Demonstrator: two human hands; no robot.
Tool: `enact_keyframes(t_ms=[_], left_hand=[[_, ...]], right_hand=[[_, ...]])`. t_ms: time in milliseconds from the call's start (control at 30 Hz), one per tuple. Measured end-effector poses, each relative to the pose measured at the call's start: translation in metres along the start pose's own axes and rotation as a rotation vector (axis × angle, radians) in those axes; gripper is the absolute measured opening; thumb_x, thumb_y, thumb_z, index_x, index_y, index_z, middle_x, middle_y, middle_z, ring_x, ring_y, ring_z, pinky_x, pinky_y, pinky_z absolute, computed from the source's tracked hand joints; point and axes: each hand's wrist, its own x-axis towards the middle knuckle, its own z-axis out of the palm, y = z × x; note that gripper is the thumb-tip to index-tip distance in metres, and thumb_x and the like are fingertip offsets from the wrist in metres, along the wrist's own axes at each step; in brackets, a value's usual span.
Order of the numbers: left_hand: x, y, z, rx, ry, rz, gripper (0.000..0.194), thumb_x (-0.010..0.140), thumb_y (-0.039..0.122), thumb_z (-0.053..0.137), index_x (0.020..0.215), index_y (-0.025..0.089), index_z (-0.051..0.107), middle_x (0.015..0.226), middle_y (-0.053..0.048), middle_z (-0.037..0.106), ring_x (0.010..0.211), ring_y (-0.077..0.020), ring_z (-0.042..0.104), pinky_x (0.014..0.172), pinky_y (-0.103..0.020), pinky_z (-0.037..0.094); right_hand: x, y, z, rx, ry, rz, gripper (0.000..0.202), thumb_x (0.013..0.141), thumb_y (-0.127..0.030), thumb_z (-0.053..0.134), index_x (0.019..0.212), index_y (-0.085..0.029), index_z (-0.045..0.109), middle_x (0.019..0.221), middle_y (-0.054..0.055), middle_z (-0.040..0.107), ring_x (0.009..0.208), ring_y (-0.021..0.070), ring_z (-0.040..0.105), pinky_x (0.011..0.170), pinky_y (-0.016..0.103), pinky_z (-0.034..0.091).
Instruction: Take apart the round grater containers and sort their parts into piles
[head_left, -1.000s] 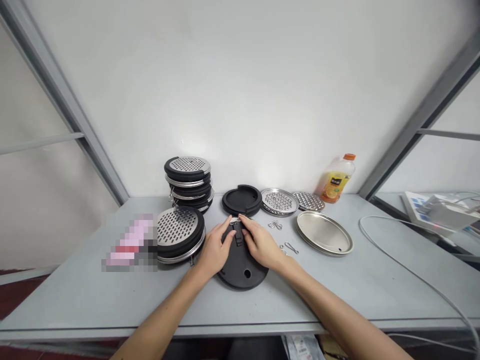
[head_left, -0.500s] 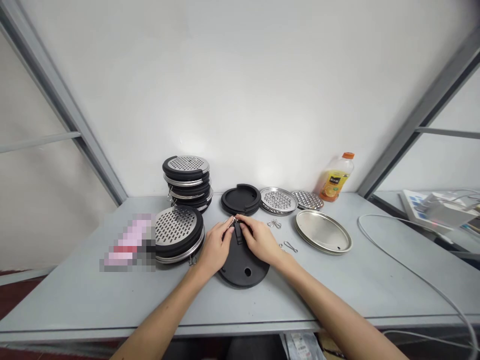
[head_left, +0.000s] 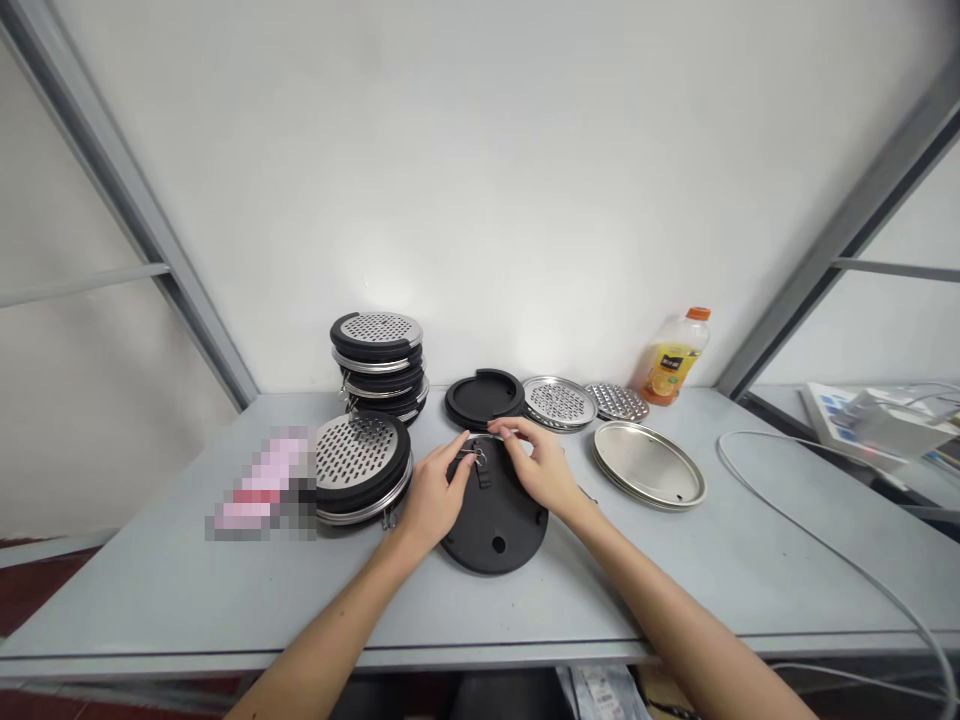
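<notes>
A round black disc with a small hole near its front edge lies in front of me at the table's middle. My left hand is at its left side, thumb and fingers pinched on a thin bent wire clip over the disc's upper part. My right hand rests at the disc's upper right, fingers bent together at the far rim; what they hold, if anything, is too small to tell. Below the clip, a narrow raised black strip shows on the disc.
Stacked black-rimmed graters and a nearer pile stand left. Behind are a black ring and perforated discs. Metal plates, a juice bottle and a white cable are on the right.
The wire clip has come away from the strip's top and now shows in my left fingers. My right hand has lifted slightly and moved right, apart from my left hand.
</notes>
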Motion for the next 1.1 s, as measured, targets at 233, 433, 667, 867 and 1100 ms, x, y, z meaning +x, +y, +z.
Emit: enact_keyframes(t_ms=[233,433,667,867,1100], left_hand=[[-0.001,0.002,0.0,-0.005,-0.002,-0.024,0.033,0.093,0.028,0.047,0.121,0.017,0.063,0.121,-0.009,0.067,0.113,-0.0216,0.062,0.101,-0.037,0.048],[0.0,0.002,0.0,0.001,0.0,-0.019,0.033,0.093,0.027,0.048,0.121,0.017,0.063,0.121,-0.009,0.067,0.113,-0.0218,0.063,0.101,-0.037,0.048],[-0.001,0.001,0.0,0.007,0.0,-0.025,0.034,0.093,0.028,0.048,0.121,0.016,0.063,0.121,-0.009,0.067,0.113,-0.0223,0.063,0.101,-0.038,0.048],[-0.001,0.0,0.0,0.0,0.013,0.005,0.033,0.093,0.027,0.048,0.12,0.018,0.063,0.12,-0.008,0.068,0.111,-0.022,0.063,0.1,-0.037,0.049],[-0.001,0.001,-0.002,0.003,0.004,0.015,0.032,0.094,0.028,0.047,0.12,0.019,0.063,0.118,-0.008,0.068,0.11,-0.0216,0.064,0.099,-0.036,0.049]], right_hand=[[0.008,0.005,-0.015,0.161,0.131,0.057,0.021,0.08,-0.022,0.045,0.062,-0.02,0.054,0.078,0.004,0.068,0.082,0.0202,0.062,0.082,0.035,0.046],[0.005,0.005,-0.012,0.187,0.051,0.01,0.02,0.081,-0.023,0.047,0.072,-0.02,0.065,0.091,0.005,0.07,0.094,0.0223,0.062,0.09,0.037,0.043],[0.001,0.005,-0.013,0.159,-0.046,-0.049,0.023,0.076,-0.017,0.039,0.054,-0.021,0.045,0.073,0.003,0.063,0.08,0.0201,0.059,0.079,0.034,0.042],[0.0,0.005,-0.011,0.132,-0.095,-0.071,0.023,0.076,-0.017,0.039,0.055,-0.021,0.048,0.076,0.004,0.064,0.082,0.0206,0.058,0.081,0.035,0.043],[-0.001,0.006,-0.01,0.195,-0.098,-0.11,0.031,0.081,-0.017,0.035,0.063,-0.021,0.06,0.085,0.006,0.069,0.092,0.0219,0.06,0.087,0.036,0.044]])
